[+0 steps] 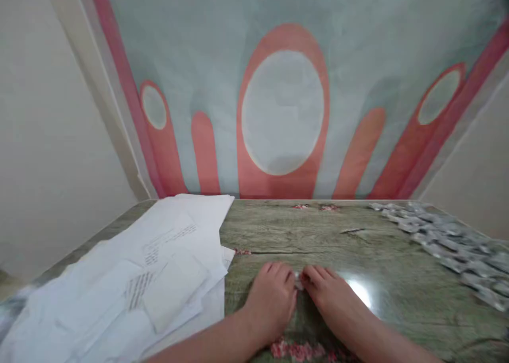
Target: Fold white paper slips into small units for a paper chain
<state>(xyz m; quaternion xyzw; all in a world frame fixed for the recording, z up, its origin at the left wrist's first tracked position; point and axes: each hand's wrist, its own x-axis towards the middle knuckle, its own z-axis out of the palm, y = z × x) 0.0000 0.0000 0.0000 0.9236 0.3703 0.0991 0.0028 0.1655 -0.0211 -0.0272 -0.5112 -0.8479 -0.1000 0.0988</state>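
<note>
My left hand (273, 295) and my right hand (326, 294) are close together over the middle of the table. Both have their fingers closed in a pinch. Between the fingertips shows a small whitish piece (298, 282), perhaps paper; most of it is hidden by the fingers. To the left of my left hand lies a broad, untidy heap of white paper sheets (178, 288), some with printed lines. At the right side of the table sit many small, greyish-white crumpled pieces (441, 233) in a spread-out group; their exact kind is unclear.
The wood-patterned table (270, 227) has a glossy top with pink floral marks and a bright light reflection. Behind its far edge stands a panel (214, 50) painted with red arches and pale ovals. A plain wall (51, 140) rises at the left.
</note>
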